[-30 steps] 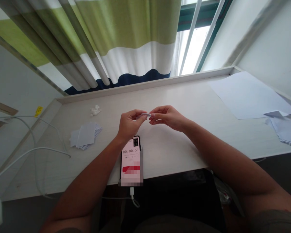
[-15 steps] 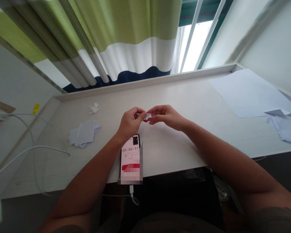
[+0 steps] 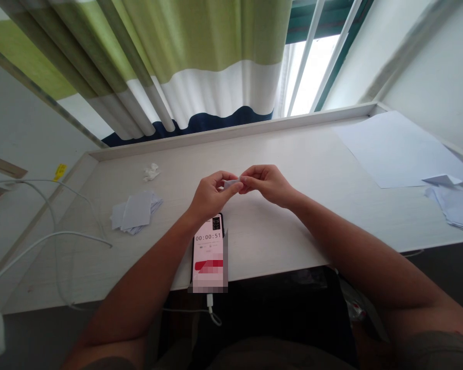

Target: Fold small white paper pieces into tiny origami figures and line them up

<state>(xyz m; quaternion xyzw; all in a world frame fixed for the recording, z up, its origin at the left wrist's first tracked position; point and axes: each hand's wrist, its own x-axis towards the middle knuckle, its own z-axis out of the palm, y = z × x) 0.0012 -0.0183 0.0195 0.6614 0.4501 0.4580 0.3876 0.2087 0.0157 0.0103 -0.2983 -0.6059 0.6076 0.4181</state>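
A small white piece of paper [image 3: 230,182], seemingly folded, is held up between my two hands over the middle of the desk. My left hand [image 3: 212,192] pinches it, with the thumb along its near side. At its right end the fingertips of my right hand [image 3: 266,182] are closed on it and touch the left thumb tip. Most of the paper is hidden by the fingers. Below my left wrist lies a phone [image 3: 208,246] with a timer on its screen.
Small paper sheets [image 3: 136,211] lie stacked at left, near a crumpled tissue [image 3: 151,172]. A white cable [image 3: 77,234] loops over the desk's left side. At right are a large paper sheet [image 3: 405,149] and another paper pile [image 3: 459,208]. A raised ledge [image 3: 231,132] borders the back.
My right hand has closed its fingers onto the paper's right end, where they were apart before. The left thumb has slid right along the paper.
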